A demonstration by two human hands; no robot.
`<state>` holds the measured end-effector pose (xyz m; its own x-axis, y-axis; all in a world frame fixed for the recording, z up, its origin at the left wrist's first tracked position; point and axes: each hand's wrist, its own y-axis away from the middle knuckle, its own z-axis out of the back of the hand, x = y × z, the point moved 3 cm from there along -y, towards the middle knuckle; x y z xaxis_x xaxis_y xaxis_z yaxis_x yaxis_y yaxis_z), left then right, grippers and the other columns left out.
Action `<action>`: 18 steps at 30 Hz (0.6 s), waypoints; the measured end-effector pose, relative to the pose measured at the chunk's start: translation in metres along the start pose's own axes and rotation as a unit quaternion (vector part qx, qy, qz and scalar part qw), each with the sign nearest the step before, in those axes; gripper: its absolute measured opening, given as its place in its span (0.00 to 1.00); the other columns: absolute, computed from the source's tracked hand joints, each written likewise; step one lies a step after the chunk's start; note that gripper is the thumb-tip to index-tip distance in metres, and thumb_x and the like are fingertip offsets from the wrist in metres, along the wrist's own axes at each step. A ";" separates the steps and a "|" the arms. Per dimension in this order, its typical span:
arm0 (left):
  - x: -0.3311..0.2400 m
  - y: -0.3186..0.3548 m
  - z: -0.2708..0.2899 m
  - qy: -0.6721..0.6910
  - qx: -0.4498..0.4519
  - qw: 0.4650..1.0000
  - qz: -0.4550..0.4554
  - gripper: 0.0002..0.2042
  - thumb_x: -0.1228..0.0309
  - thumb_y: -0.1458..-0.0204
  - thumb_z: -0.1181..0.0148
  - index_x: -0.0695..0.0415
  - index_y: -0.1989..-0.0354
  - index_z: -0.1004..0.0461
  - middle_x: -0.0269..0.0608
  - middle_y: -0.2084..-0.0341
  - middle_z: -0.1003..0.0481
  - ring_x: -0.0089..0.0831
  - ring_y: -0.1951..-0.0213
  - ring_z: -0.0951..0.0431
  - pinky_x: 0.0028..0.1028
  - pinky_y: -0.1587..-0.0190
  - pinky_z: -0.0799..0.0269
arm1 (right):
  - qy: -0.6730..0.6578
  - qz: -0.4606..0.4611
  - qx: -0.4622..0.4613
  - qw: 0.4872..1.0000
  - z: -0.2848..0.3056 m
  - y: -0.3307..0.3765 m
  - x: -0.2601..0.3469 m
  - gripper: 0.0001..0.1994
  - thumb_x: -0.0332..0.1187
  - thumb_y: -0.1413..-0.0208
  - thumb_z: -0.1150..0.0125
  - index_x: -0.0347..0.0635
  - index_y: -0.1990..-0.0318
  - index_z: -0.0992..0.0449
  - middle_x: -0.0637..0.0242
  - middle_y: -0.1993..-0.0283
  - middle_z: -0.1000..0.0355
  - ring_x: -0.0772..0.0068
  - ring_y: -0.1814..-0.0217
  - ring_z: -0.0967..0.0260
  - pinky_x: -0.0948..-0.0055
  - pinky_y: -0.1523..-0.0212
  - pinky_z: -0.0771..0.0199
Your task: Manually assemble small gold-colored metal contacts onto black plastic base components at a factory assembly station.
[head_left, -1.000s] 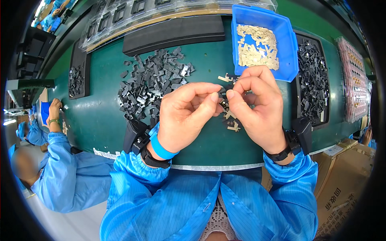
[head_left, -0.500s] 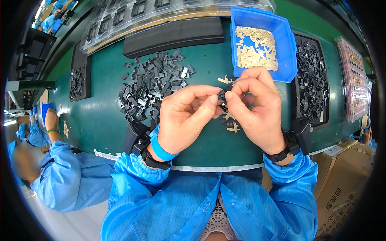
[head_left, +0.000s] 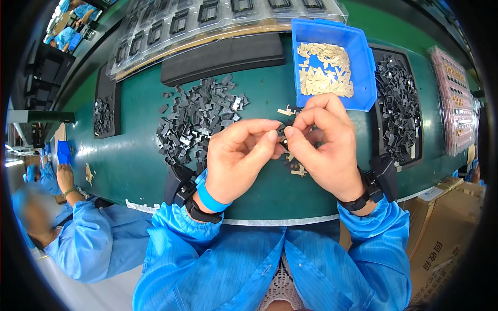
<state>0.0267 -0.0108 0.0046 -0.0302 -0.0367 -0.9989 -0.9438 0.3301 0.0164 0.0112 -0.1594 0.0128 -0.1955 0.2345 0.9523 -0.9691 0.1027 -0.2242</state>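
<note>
Close together over the green table, my left hand (head_left: 236, 163) and my right hand (head_left: 329, 147) face each other with thumbs and forefingers pinched. Between their fingertips is a small dark piece (head_left: 281, 130), mostly covered by the fingers, so its exact kind cannot be made out. Beside and beneath the hands lie some flat beige pieces (head_left: 299, 170) and small dark parts. A heap of small black plastic parts (head_left: 199, 111) spreads to the left of my left hand. Just beyond my right hand stands a blue bin (head_left: 365, 72) holding many beige pieces (head_left: 327, 78).
A black tray of dark parts (head_left: 381, 140) lies at right, near stacked clear trays (head_left: 454, 103). Behind the heap are a black foam block (head_left: 223, 59) and clear trays with black frames (head_left: 179, 23). Another person (head_left: 88, 233) sits at left; a cardboard box (head_left: 430, 223) stands at lower right.
The view has shifted slightly, so the table's things sit a little lower. Both hands stay pinched together, with only small finger movement. The other person's hand is now against a blue container.
</note>
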 end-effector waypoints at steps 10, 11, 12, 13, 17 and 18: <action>0.002 0.001 0.000 0.002 0.009 1.000 -0.022 0.07 0.81 0.49 0.47 0.66 0.62 0.27 0.42 0.68 0.26 0.26 0.67 0.23 0.22 0.64 0.24 | -0.004 -0.001 -0.004 1.000 0.001 -0.001 -0.002 0.05 0.23 0.58 0.39 0.32 0.76 0.30 0.65 0.67 0.41 0.79 0.74 0.34 0.83 0.80 0.29; 0.001 0.000 0.000 0.001 0.010 1.000 -0.023 0.07 0.81 0.49 0.47 0.66 0.62 0.27 0.42 0.68 0.26 0.26 0.67 0.23 0.22 0.64 0.24 | -0.002 -0.006 0.001 1.000 0.001 -0.001 -0.002 0.05 0.23 0.58 0.38 0.32 0.76 0.30 0.65 0.67 0.40 0.78 0.74 0.34 0.83 0.80 0.29; 0.001 0.000 0.001 -0.004 0.015 1.000 -0.022 0.07 0.81 0.49 0.47 0.66 0.62 0.27 0.42 0.68 0.26 0.27 0.67 0.23 0.22 0.64 0.24 | -0.003 -0.005 0.000 1.000 0.002 -0.001 -0.002 0.05 0.23 0.58 0.38 0.32 0.76 0.30 0.65 0.67 0.40 0.78 0.74 0.34 0.83 0.80 0.29; 0.001 0.000 0.001 -0.010 0.019 1.000 -0.021 0.07 0.81 0.49 0.47 0.66 0.62 0.28 0.42 0.68 0.26 0.27 0.67 0.23 0.22 0.64 0.24 | -0.002 -0.010 0.004 1.000 0.002 0.000 -0.002 0.05 0.23 0.58 0.39 0.33 0.76 0.29 0.65 0.67 0.40 0.78 0.74 0.34 0.82 0.80 0.30; 0.001 -0.001 0.000 -0.013 0.022 0.999 -0.023 0.07 0.81 0.49 0.47 0.66 0.62 0.28 0.42 0.68 0.26 0.27 0.67 0.23 0.22 0.64 0.24 | -0.001 -0.021 0.007 1.000 0.004 0.000 -0.001 0.05 0.24 0.58 0.38 0.33 0.76 0.29 0.65 0.67 0.40 0.78 0.73 0.35 0.82 0.80 0.31; 0.002 -0.001 0.000 -0.011 0.017 0.999 -0.026 0.07 0.81 0.49 0.47 0.66 0.62 0.28 0.42 0.68 0.26 0.27 0.67 0.23 0.21 0.65 0.24 | -0.002 -0.020 0.007 1.000 0.004 0.000 0.000 0.05 0.24 0.58 0.38 0.33 0.76 0.29 0.65 0.67 0.40 0.78 0.73 0.35 0.82 0.80 0.31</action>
<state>0.0274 -0.0107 0.0027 0.0271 -0.0338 -0.9991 -0.9319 0.3609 -0.0375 0.0108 -0.1629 0.0132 -0.1570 0.2262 0.9613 -0.9783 0.0978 -0.1828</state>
